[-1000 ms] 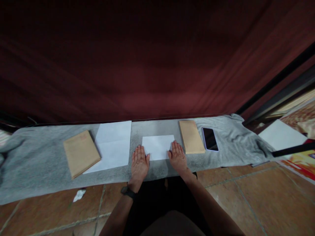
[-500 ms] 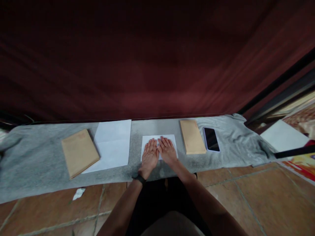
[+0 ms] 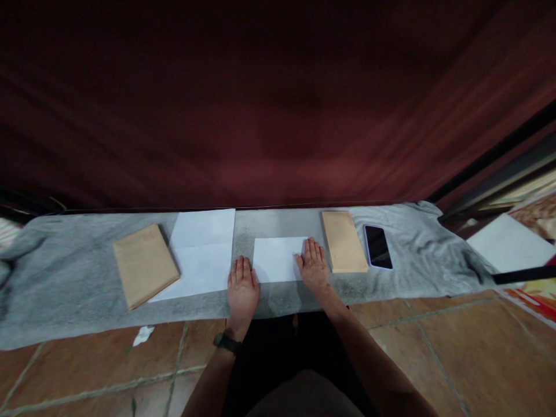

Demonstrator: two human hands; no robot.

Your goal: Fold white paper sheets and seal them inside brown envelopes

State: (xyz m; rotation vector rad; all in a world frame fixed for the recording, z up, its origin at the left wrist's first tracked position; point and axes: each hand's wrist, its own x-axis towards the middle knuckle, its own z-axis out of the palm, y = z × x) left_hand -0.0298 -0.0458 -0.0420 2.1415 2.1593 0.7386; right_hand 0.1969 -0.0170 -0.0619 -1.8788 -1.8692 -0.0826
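Observation:
A small folded white sheet point(image 3: 278, 258) lies on the grey cloth point(image 3: 65, 278) in front of me. My left hand point(image 3: 242, 286) rests flat and open on the cloth just off the sheet's left edge, a dark watch on its wrist. My right hand point(image 3: 313, 265) lies flat and open over the sheet's right edge, fingers stretched forward. Neither hand holds anything.
A larger white sheet point(image 3: 197, 255) and a brown envelope point(image 3: 145, 264) lie to the left. A second brown envelope point(image 3: 344, 241) and a dark phone point(image 3: 378, 247) lie to the right. A dark red curtain point(image 3: 260, 104) hangs behind. Tiled floor point(image 3: 456, 347) lies nearer me, with a paper scrap point(image 3: 142, 334).
Half a second ago both hands lay side by side on the middle of the small sheet. They have slid apart, the left off its left edge, the right to its right edge.

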